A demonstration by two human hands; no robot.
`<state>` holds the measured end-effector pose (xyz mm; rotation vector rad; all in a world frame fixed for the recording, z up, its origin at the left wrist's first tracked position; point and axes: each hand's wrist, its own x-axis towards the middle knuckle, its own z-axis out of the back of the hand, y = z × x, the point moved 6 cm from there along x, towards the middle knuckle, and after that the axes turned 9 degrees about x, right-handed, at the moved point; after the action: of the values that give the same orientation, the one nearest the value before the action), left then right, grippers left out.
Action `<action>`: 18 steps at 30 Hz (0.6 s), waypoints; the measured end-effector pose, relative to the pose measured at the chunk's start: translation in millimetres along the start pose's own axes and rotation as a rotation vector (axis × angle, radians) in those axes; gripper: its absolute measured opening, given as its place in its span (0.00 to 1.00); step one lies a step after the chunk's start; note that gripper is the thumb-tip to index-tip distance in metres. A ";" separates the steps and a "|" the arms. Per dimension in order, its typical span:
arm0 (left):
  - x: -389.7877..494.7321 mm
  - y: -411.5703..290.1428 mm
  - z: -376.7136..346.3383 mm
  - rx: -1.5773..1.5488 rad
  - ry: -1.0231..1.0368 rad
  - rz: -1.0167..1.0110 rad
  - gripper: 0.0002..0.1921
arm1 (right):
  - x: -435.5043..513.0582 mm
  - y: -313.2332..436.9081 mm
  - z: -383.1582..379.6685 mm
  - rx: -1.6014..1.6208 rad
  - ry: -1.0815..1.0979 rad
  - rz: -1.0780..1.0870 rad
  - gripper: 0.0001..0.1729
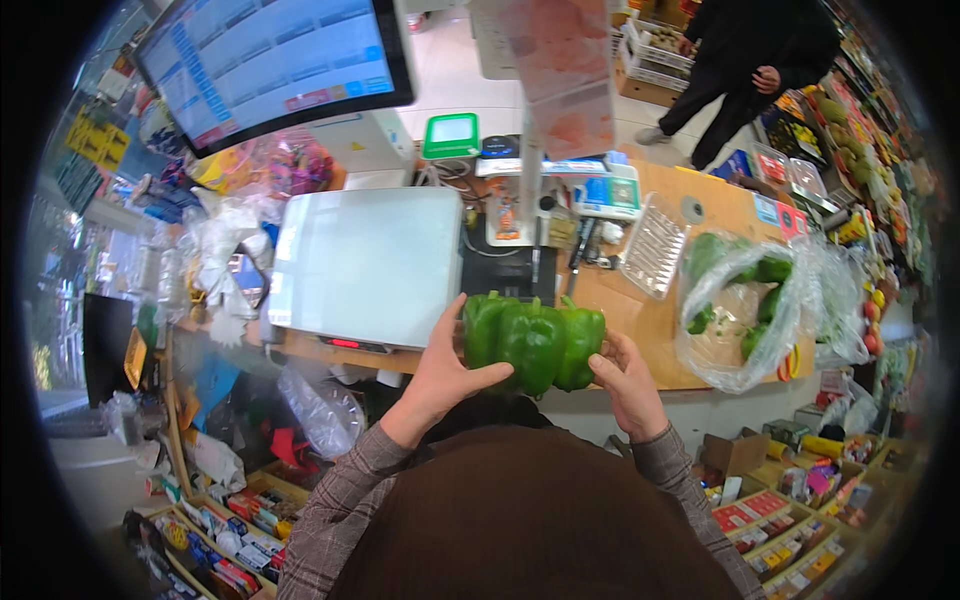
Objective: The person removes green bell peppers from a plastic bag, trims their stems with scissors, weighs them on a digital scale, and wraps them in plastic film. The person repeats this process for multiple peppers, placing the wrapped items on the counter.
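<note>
Three green bell peppers [532, 341] sit side by side between my two hands, over the front edge of the wooden counter. My left hand [457, 375] grips the leftmost pepper, its thumb across the front. Around the rightmost pepper closes my right hand [619, 371], thumb on its near side. Left of the peppers lies a flat white weighing scale [367, 262] with a red lit display on its front edge. To the right, an open clear plastic bag [720, 360] on the counter holds more green peppers.
A clear plastic tray [654, 246] lies on the counter [630, 315] beside pens and small items. A large touch screen [277, 60] stands at the back left. Beyond the counter stands a person in dark clothes [750, 60]. Open drawers with packets [780, 532] are below right.
</note>
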<state>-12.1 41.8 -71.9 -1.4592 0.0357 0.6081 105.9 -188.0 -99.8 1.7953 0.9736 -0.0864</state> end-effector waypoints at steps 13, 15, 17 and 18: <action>0.6 17.4 192.1 -0.062 -0.149 -0.007 0.60 | 69.8 -39.5 -182.5 -0.075 0.103 -0.114 0.34; 9.8 21.2 215.1 -0.061 -0.127 -0.023 0.59 | 77.5 -50.6 -197.8 -0.063 0.065 -0.114 0.35; 18.8 27.5 227.2 -0.053 -0.095 -0.024 0.59 | 81.8 -60.5 -206.1 -0.064 0.029 -0.110 0.36; 25.2 34.6 233.0 -0.026 -0.079 -0.031 0.58 | 84.6 -64.4 -209.6 -0.062 0.012 -0.101 0.36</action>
<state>-83.0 267.7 -80.8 -1.4573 -0.0564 0.6425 43.2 38.4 -93.6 1.6914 1.0642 -0.1075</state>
